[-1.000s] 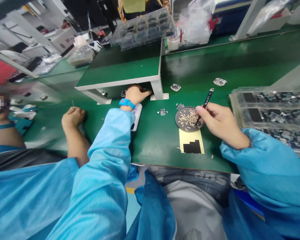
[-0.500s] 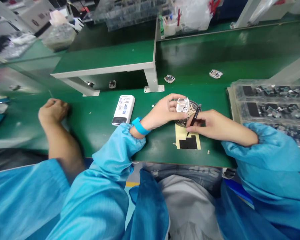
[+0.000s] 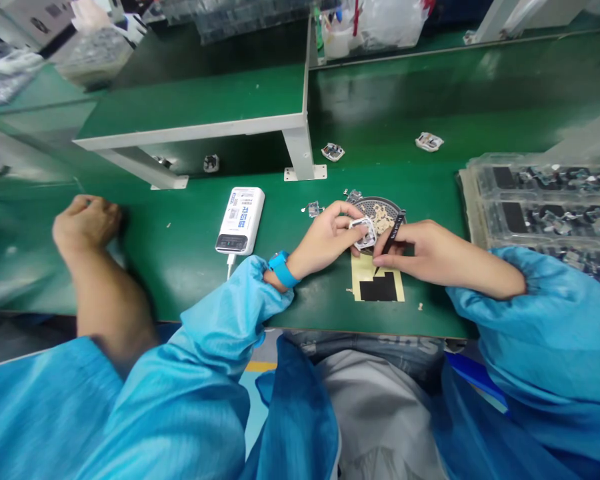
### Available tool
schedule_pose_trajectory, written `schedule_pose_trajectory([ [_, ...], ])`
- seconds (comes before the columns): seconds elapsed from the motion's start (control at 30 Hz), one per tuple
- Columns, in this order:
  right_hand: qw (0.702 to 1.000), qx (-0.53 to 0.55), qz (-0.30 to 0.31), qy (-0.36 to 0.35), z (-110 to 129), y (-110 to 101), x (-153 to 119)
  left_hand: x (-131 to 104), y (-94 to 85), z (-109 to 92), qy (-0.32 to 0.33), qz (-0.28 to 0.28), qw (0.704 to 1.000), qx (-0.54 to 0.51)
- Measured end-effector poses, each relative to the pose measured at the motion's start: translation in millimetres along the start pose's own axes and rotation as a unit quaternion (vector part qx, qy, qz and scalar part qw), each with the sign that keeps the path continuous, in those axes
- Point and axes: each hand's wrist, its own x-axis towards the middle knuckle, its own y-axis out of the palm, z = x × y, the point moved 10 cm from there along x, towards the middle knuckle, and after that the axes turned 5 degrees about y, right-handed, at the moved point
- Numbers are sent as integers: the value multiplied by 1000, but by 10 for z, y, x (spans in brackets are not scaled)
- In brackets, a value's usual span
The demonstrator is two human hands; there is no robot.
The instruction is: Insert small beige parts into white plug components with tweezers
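Observation:
My left hand is closed on a small white plastic housing, tilted between thumb and fingers. In my right hand is a pair of black tweezers, its tip pointing down at a yellow backing sheet. Black adhesive pieces cover the sheet's lower part. Just behind both hands sits a round dark dish holding small beige pieces. Whether the tweezer tip grips anything is too small to tell.
A white power bank with a cable lies left. Similar housings and small metal parts rest behind. Clear compartment trays stand right, a green raised shelf back left. A co-worker's fist rests at far left.
My left hand has lowered and turned the white housing, uncovering more of the dish and small metal parts behind it. My right hand stays over the yellow sheet with the tweezers. The view has shifted slightly.

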Motion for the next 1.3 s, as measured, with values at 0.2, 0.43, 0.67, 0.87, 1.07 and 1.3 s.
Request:
schedule_pose_trajectory([
  [0.2,999,16,15,24,-20,1,-10,-32,0,-14,-6,-4,1000,-17],
  [0.43,999,21,20,25,-28,21,10,-37,-26,-19,-16,-23,1000,-11],
  [0.67,997,74,-12,-6,188,-148,-77,-36,-27,-9,-7,-23,1000,-2],
  [0.87,949,118,-278,-91,315,-651,-282,-64,-15,-7,36,-26,998,41],
  [1.07,934,41,-309,-176,395,-591,-275,-102,-21,-16,58,-26,994,91],
  [1.3,936,-43,-276,-213,486,-482,-235,-92,-13,14,52,-20,995,86],
])
